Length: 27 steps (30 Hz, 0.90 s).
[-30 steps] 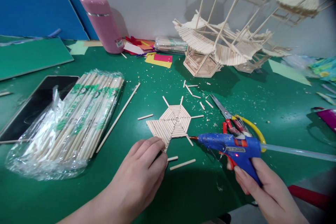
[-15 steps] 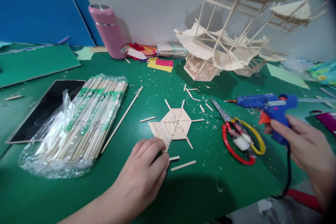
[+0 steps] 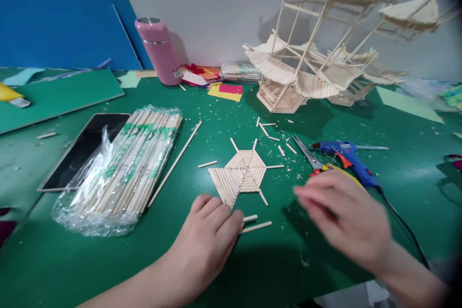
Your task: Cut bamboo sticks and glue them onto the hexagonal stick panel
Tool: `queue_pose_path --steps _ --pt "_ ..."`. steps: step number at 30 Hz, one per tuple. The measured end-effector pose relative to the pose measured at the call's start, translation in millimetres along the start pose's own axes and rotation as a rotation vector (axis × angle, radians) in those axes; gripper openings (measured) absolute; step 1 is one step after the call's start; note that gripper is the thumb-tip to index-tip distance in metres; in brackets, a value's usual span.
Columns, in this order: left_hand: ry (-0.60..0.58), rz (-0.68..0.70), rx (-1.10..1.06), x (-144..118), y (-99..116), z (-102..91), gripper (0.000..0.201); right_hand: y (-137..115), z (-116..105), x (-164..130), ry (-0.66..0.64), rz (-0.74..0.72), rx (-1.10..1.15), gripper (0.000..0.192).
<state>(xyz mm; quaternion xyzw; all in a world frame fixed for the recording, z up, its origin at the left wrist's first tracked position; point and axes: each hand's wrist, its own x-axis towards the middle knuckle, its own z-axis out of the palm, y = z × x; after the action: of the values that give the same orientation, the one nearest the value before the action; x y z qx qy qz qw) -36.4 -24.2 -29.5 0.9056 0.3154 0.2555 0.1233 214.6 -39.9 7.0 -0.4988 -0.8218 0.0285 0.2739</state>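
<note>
My left hand (image 3: 212,231) is closed at the lower corner of a flat web-shaped panel (image 3: 249,173) made of thin wooden sticks. A short wooden stick (image 3: 250,218) pokes out from its fingers; the fingertips themselves are hidden. A second short stick (image 3: 258,227) lies just below, on the green tabletop. Smeared by motion, my right hand (image 3: 342,216) hovers right of the panel, partly covering the scissors (image 3: 306,154); I see nothing in it. Behind it the blue hot glue gun (image 3: 342,151) lies on its side, its cord running toward the lower right.
A plastic pack of sticks (image 3: 133,154) lies partly over a dark tablet (image 3: 83,154), with a long stick (image 3: 175,163) beside it. At the back stand a pink flask (image 3: 160,53) and a tall stick-built pavilion model (image 3: 299,62). Stick scraps (image 3: 281,150) litter the middle.
My right hand has let go of the glue gun, now lying beyond the scissors, and moved left. My left hand has shifted slightly right with the short stick.
</note>
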Motion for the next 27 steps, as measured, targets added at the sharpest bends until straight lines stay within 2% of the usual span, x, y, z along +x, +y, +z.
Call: queue_pose_path --steps 2,4,6,10,13,17,19,27 --pt "-0.037 -0.004 -0.023 1.3 5.0 -1.6 0.022 -24.9 15.3 8.0 -0.066 -0.142 0.156 0.018" --pt "-0.063 -0.027 -0.059 2.4 9.2 -3.4 0.022 -37.7 27.2 12.3 -0.147 -0.164 0.192 0.013" --pt "-0.071 -0.054 -0.086 4.2 12.0 -5.2 0.023 -40.3 34.5 13.2 -0.182 -0.164 0.191 0.011" --pt "-0.094 -0.080 -0.136 12.1 11.5 -8.9 0.024 -33.3 39.4 12.5 -0.163 -0.156 0.201 0.013" --pt "-0.071 -0.098 -0.143 22.1 3.8 -12.3 0.017 -25.7 41.7 13.6 -0.180 -0.092 0.217 0.015" --pt "0.092 -0.163 -0.082 33.9 -13.3 -12.4 0.016 -14.2 47.1 14.4 -0.168 -0.004 0.195 0.015" --pt "0.138 -0.177 -0.066 35.3 -21.0 -8.9 0.016 -9.6 49.5 14.7 -0.154 0.014 0.157 0.015" --pt "0.041 -0.157 -0.083 27.5 -27.8 0.2 0.020 -7.3 54.1 19.0 -0.173 -0.010 0.106 0.017"
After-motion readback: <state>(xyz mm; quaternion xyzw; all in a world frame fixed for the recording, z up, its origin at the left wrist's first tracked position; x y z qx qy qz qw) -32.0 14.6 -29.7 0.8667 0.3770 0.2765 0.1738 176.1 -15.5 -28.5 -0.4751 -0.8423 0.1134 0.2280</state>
